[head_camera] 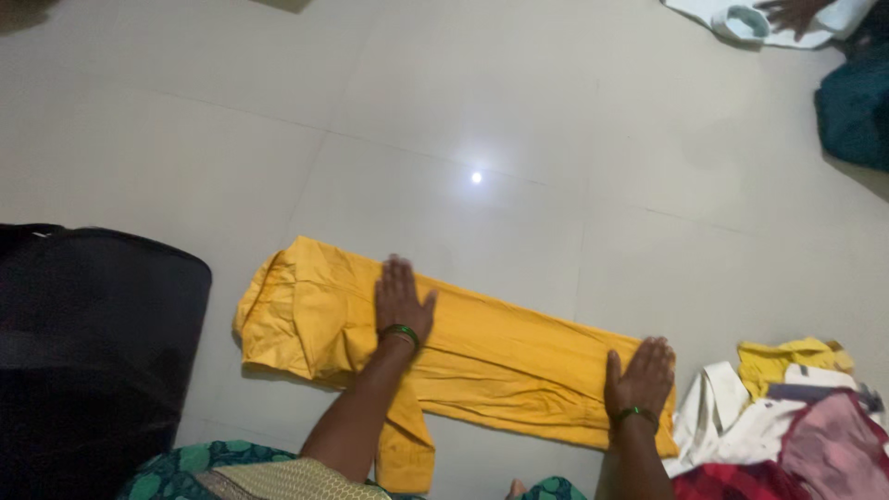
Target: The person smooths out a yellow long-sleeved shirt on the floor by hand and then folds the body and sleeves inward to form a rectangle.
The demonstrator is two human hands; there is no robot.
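A long yellow garment (500,352) lies flat on the pale tiled floor (519,139), folded lengthwise, with one end doubled over at the left. My left hand (401,298) presses flat on its left part, fingers spread, a green bangle at the wrist. My right hand (641,375) rests flat on the garment's right end, fingers together, also with a green bangle. Neither hand grips the cloth. A narrow strip of the garment (407,454) hangs toward me between my arms.
A black bag (83,343) sits at the left. A heap of clothes in white, yellow, pink and red (787,421) lies at the right. Far right, another person's hand (789,13) touches a white cloth (741,20), next to a dark teal bundle (857,111).
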